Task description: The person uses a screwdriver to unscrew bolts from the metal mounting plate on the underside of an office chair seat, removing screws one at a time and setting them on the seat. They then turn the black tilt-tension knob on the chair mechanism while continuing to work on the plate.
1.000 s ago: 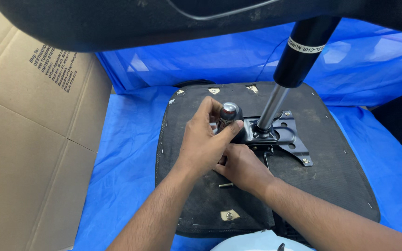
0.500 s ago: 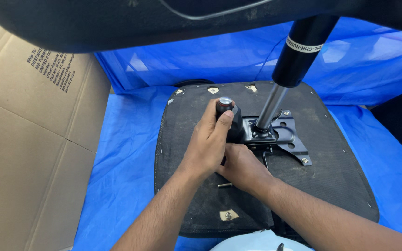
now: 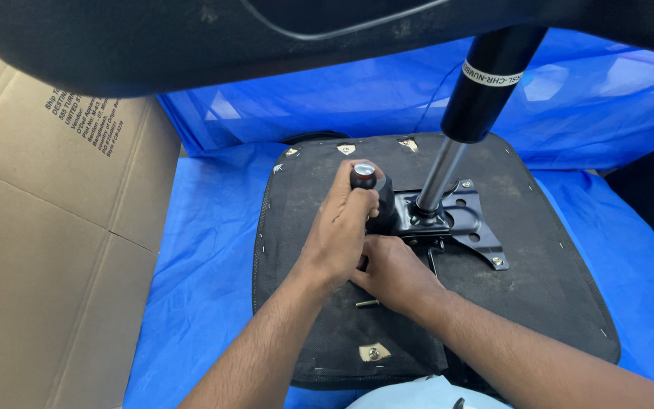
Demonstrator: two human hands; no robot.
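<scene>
Head view: both hands work at the mounting plate under an upturned chair seat.
Left hand [image 3: 340, 231] has its fingers clamped round an upright screwdriver handle [image 3: 364, 176], tip hidden behind the hand, at the left edge of the black metal mounting plate [image 3: 467, 220]. Right hand [image 3: 391, 274] rests on the seat underside [image 3: 554, 280] just below the plate; fingers tucked under the left hand, grip cannot be told. The plate's right-side bolts look seated; one loose bolt [image 3: 367, 303] lies on the seat near the right hand, so fastening seems unfinished. Gas cylinder [image 3: 463, 113] rises from the plate, crowding the tool. Blue tarp [image 3: 198, 250] below, cardboard [image 3: 47, 250] to the left.
</scene>
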